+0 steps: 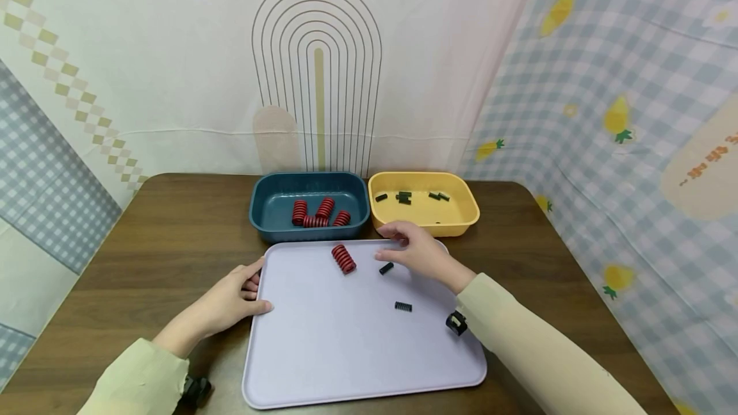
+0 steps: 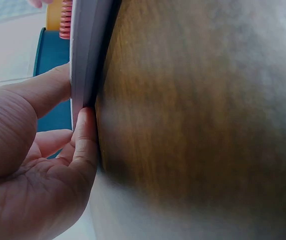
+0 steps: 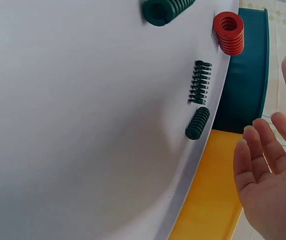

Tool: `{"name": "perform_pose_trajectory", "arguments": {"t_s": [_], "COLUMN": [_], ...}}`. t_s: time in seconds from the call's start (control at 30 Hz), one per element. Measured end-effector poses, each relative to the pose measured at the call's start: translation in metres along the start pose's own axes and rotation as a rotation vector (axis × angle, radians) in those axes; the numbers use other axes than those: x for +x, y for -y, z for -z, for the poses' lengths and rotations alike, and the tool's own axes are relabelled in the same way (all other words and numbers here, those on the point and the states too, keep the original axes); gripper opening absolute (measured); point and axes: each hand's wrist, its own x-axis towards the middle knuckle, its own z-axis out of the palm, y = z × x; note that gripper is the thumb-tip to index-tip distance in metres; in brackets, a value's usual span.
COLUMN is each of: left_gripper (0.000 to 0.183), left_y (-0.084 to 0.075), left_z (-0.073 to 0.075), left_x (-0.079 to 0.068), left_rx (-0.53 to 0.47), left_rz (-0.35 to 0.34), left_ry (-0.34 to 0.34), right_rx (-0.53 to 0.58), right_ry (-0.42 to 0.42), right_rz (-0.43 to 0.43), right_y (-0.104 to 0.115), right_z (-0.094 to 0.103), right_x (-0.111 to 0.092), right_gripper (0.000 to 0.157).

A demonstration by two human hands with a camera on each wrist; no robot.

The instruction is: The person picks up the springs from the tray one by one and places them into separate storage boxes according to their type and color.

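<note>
The left hand [image 1: 229,300] pinches the tray [image 1: 323,351] by its edge — likely so it won't slide — while the empty right hand [image 1: 419,252], fingers spread, hangs near green springs [image 1: 403,307] on the tray.

Springs [image 1: 344,259] on tray [image 1: 334,344], two bins [image 1: 311,234] behind

Bright head view, pale glare on tabletop [image 2: 198,115], soft shadow across tray [image 3: 92,125]
</note>
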Motion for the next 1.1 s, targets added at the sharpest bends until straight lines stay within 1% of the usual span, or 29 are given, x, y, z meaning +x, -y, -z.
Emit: {"name": "perform_pose_trajectory", "arguments": {"t_s": [0.2, 0.33, 0.47, 0.63, 0.7, 0.83, 1.0, 1.1], "left_gripper": [0.096, 0.096, 0.092, 0.084, 0.078, 0.069, 0.068, 0.069], "left_y": [0.004, 0.008, 0.007, 0.001, -0.001, -0.003, 0.002, 0.005], "left_z": [0.001, 0.004, 0.005, 0.003, 0.003, 0.002, 0.000, 0.000], "left_x": [0.000, 0.002, 0.002, -0.001, -0.003, -0.005, -0.006, -0.006], "left_rx": [-0.011, -0.035, -0.056, -0.064, -0.058, -0.061, -0.141, -0.181], "left_rz": [-0.021, -0.024, -0.032, -0.019, -0.015, -0.030, -0.031, -0.026], "left_ry": [0.001, 0.022, 0.027, 0.008, -0.006, -0.032, -0.038, -0.033], "right_rx": [-0.022, -0.007, 0.015, 0.010, 0.003, 0.000, -0.027, -0.051], "right_ry": [0.044, 0.080, 0.096, 0.096, 0.095, 0.084, 0.082, 0.091], "right_rz": [-0.014, 0.009, 0.006, -0.010, 0.005, 0.025, 0.017, 0.004], "right_y": [-0.013, -0.025, -0.029, -0.032, -0.033, -0.035, -0.036, -0.034], "right_z": [0.000, -0.003, -0.005, -0.006, -0.007, -0.009, -0.010, -0.010], "right_x": [-0.012, -0.018, -0.022, -0.023, -0.022, -0.023, -0.024, -0.023], "right_gripper": [0.056, 0.048, 0.041, 0.036, 0.034, 0.029, 0.022, 0.022]}}
